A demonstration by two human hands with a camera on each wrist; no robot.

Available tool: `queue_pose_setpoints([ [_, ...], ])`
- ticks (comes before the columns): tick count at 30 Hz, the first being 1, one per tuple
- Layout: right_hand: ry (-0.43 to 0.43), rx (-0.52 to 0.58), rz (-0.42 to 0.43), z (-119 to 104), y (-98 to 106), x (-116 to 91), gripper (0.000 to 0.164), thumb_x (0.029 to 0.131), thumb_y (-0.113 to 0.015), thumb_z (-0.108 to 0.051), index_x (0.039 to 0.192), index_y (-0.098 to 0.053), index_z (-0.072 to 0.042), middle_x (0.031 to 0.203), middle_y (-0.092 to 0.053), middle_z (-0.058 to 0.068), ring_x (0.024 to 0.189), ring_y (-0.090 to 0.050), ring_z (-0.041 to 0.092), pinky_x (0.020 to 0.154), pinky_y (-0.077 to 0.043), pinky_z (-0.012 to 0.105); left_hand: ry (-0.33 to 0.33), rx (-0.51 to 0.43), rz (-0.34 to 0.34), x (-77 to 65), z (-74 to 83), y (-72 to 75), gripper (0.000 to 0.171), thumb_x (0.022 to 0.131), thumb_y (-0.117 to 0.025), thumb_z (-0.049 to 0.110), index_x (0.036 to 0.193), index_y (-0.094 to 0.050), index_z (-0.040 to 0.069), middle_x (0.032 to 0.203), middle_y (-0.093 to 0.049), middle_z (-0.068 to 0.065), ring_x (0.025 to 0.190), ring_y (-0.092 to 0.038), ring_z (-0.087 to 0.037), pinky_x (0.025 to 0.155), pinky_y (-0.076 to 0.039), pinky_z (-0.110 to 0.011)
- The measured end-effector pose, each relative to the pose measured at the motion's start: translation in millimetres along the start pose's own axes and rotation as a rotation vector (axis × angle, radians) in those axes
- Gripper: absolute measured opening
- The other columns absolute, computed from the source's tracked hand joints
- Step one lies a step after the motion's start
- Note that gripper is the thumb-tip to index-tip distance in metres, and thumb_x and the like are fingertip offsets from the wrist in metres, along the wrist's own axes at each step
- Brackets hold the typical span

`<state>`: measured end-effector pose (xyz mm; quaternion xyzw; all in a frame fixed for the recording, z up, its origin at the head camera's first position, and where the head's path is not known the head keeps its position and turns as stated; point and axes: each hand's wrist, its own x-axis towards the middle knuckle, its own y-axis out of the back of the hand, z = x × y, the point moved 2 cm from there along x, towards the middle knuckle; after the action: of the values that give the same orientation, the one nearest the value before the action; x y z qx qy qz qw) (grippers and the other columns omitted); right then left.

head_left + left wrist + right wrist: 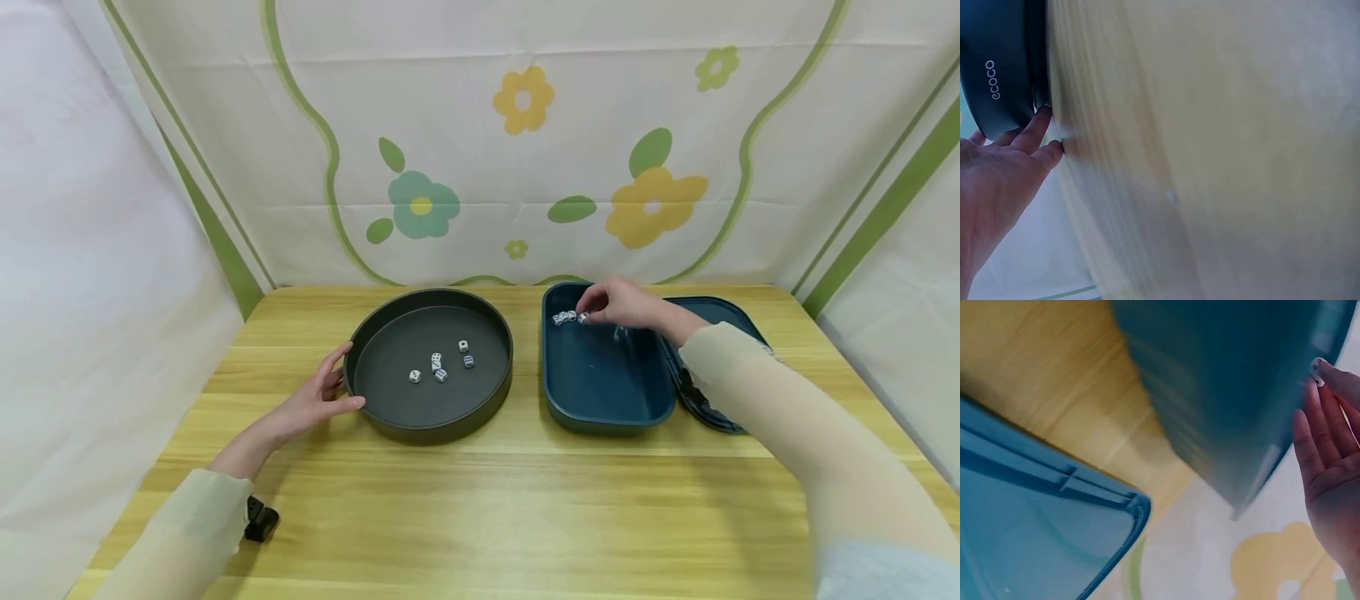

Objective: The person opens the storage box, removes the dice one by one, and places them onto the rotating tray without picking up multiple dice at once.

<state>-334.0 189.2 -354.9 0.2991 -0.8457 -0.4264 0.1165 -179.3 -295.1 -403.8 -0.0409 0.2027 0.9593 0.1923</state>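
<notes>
My left hand (318, 400) rests against the left side of a round dark pan (427, 423), its fingers and thumb spread along the wall and rim. Several white dice (437, 365) lie scattered on the pan's floor. Over the far end of a blue rectangular container (600, 421), my right hand (618, 302) pinches a white die (1317, 371) between thumb and fingertips. Beside those fingertips, several more dice (564, 317) sit in a row along the container's far wall. In the left wrist view, the fingertips touch the lower edge of a dark wall (997, 81) lettered "ecoco".
A blue lid (712, 310) lies on the wooden table (480, 517) right of the container, partly under the right forearm. Behind the table hangs a white cloth (450, 100) with flower prints. A black device (261, 520) sits at the left wrist.
</notes>
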Motion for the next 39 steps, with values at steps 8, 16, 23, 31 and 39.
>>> queue_pose_setpoints([
  [8,0.050,0.005,0.015,-28.9,5.1,-2.4,0.014,0.090,-0.069,-0.003,0.103,-0.073,0.000,0.096,-0.070,0.006,0.085,-0.063,0.018,0.076,-0.052,0.035,0.005,0.008,0.005,3.0,0.4,0.3,0.091,0.096,-0.065,0.018,0.157,0.003,0.023,0.154,-0.011,-0.033,0.140,-0.014,-0.049,0.107,-0.021,-0.063],
  [16,0.128,0.019,-0.007,-69.0,-0.3,13.1,0.012,0.089,-0.070,-0.006,0.101,-0.074,-0.005,0.089,-0.071,0.001,0.080,-0.064,0.016,0.071,-0.053,0.032,0.004,-0.011,-0.002,3.2,-0.5,0.1,0.092,0.096,-0.064,0.017,0.157,0.003,0.020,0.155,-0.011,-0.033,0.140,-0.013,-0.049,0.107,-0.020,-0.063],
  [23,0.255,0.035,-0.063,-98.5,-16.0,31.4,0.013,0.087,-0.071,-0.004,0.100,-0.074,-0.003,0.093,-0.071,0.002,0.085,-0.066,0.017,0.076,-0.053,0.034,0.005,-0.001,0.004,3.8,0.3,0.1,0.092,0.095,-0.065,0.018,0.157,0.003,0.022,0.155,-0.010,-0.033,0.140,-0.013,-0.049,0.107,-0.020,-0.063],
  [31,0.276,0.012,-0.126,-122.6,-40.6,53.2,0.014,0.088,-0.072,-0.007,0.102,-0.074,-0.007,0.094,-0.070,-0.002,0.085,-0.064,0.012,0.079,-0.052,0.031,0.006,-0.007,0.000,3.5,1.0,0.2,0.091,0.096,-0.065,0.018,0.157,0.003,0.022,0.155,-0.011,-0.033,0.140,-0.014,-0.049,0.108,-0.019,-0.062],
  [39,0.262,0.007,-0.185,-135.3,-67.1,77.5,0.014,0.090,-0.070,-0.005,0.103,-0.072,-0.003,0.096,-0.069,0.000,0.087,-0.063,0.011,0.079,-0.051,0.027,-0.005,-0.013,-0.002,2.9,0.2,2.0,0.091,0.096,-0.064,0.016,0.157,0.003,0.021,0.155,-0.011,-0.033,0.140,-0.013,-0.049,0.108,-0.019,-0.063],
])
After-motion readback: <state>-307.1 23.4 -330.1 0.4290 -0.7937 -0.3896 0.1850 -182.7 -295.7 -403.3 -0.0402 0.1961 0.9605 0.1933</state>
